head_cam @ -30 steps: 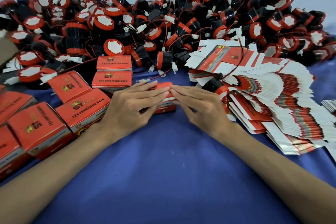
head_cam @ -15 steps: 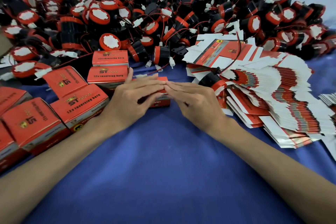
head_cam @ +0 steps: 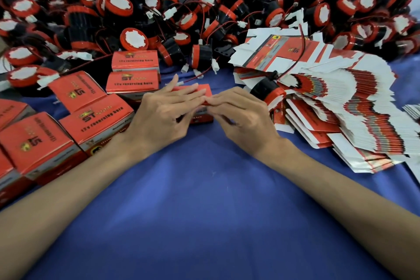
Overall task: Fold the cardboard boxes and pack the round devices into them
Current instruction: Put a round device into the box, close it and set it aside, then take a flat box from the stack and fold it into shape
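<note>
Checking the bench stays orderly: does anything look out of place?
One round device lies on the fanned stack of flat cartons at the right, away from the main pile, its red wire draped over them. The red box being closed looks square.

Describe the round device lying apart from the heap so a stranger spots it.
Find the fanned stack of flat cartons on the right. At its left edge, beside the right hand, lies a black device with a red rim. Only it rests on the cartons, apart from the heap.
</note>
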The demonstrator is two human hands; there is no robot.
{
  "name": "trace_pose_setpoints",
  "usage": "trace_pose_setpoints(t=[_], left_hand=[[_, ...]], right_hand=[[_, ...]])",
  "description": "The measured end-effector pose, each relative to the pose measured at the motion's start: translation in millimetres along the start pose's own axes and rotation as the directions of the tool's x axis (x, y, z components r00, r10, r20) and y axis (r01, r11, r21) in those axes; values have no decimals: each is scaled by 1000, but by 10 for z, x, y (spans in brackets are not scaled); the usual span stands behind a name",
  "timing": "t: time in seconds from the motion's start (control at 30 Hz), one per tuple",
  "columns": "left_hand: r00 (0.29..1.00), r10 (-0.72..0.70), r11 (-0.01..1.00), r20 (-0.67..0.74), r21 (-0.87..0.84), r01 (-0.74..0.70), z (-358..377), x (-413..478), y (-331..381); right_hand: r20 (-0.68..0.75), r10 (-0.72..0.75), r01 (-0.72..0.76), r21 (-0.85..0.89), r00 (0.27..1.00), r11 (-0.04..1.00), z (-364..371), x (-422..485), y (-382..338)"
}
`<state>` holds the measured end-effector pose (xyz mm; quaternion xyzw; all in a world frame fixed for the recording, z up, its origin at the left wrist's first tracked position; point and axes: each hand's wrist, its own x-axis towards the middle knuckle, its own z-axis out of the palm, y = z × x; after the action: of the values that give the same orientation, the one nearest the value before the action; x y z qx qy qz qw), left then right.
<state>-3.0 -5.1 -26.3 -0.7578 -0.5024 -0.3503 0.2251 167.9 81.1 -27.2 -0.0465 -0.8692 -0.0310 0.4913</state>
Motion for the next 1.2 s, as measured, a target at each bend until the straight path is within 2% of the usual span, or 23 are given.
trace_pose_setpoints(t=[0.2, 0.37, 0.47, 0.57, 0.77, 0.9, 1.03, 1.1, 1.2], left_hand=[[999, 25, 1000, 37, -14, -25, -37, -11, -25], [988, -96, 990, 124, -90, 108, -72, -29, -5], [972, -196, 975, 125, -79, 207, -81, -22, 25], [967, -254, 964, 36, -69, 255, -85, -39, 36], [984, -170, 977, 57, -123, 176, -87, -23, 10], [994, -97, 995, 49, -28, 98, -72, -55, -30], [998, -35, 999, 44, 40, 34, -67, -37, -16], [999, -25, 996, 32, 87, 22, -67, -29, -1], [1000, -11, 979, -12, 204, 14, -68, -28, 31]], right_hand=[[-2, 7, -8, -56, 1000, 998, -8, 35, 30], [44, -116, 119, -87, 992, 989, -2, 22, 63], [76, 35, -38, 49, 996, 998, 15, 40, 95], [129, 158, -177, 150, 979, 973, 20, 69, 106], [154, 150, -174, 156, 977, 972, -16, 51, 66], [182, 21, -23, 4, 983, 1000, -25, 31, 51], [187, -45, 63, -95, 981, 994, -3, 23, 38], [214, -15, 45, -135, 977, 990, -29, 31, 2], [310, 75, -52, -80, 948, 995, -166, 207, -2]])
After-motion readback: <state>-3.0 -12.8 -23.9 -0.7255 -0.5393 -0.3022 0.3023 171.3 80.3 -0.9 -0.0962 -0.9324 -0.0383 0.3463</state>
